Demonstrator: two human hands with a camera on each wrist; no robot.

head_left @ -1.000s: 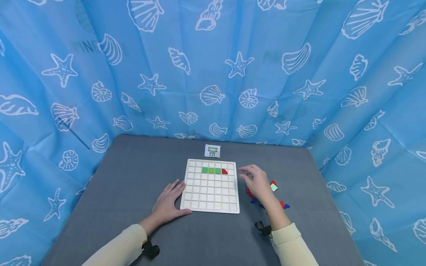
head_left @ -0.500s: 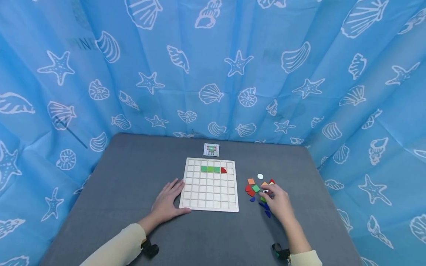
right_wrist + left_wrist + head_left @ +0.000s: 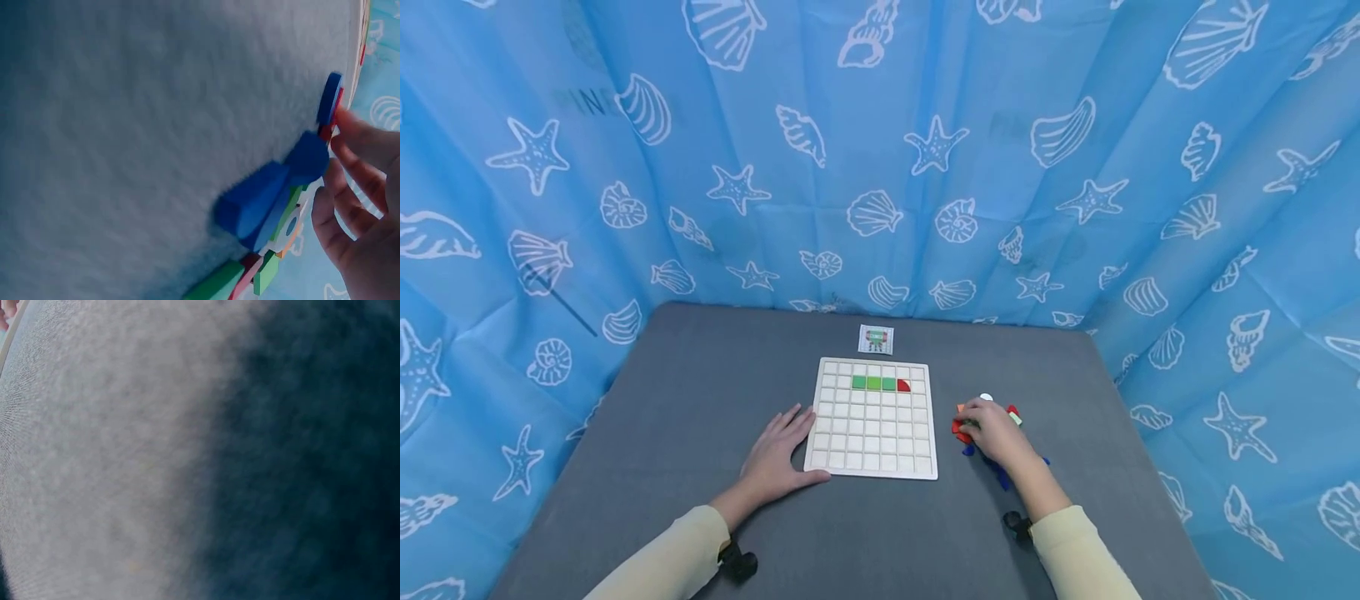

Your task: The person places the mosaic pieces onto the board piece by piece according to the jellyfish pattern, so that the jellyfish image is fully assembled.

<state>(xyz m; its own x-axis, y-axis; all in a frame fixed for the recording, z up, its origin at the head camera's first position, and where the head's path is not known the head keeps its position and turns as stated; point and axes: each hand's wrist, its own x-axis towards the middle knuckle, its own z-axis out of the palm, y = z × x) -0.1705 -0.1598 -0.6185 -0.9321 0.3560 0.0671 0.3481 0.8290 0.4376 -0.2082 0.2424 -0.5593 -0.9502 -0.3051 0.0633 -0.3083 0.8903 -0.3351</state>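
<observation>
My left hand (image 3: 777, 457) rests at the left edge of a white grid board (image 3: 872, 477), fingers spread and thumb at its lower left corner. Three green square tiles (image 3: 874, 383) and a red quarter-round tile (image 3: 903, 386) form a row in the board's upper part. To the right of the board, my right hand (image 3: 996, 429) reaches into a loose pile, fingers bent. Its fingertips touch a red piece (image 3: 326, 130) in the right wrist view; whether they pinch it is unclear. Blue pieces (image 3: 253, 199) lie close to the fingers.
A small printed picture card (image 3: 876, 339) lies behind the board. Around the right hand are a white round piece (image 3: 986, 397), an orange one (image 3: 960, 408) and several others. A blue shell-patterned curtain (image 3: 880, 167) surrounds the grey table (image 3: 715, 383).
My right hand moved from beside the board to the pile's right side, then back left onto the red pieces. My left hand stays at the board, and the tile row is unchanged.
</observation>
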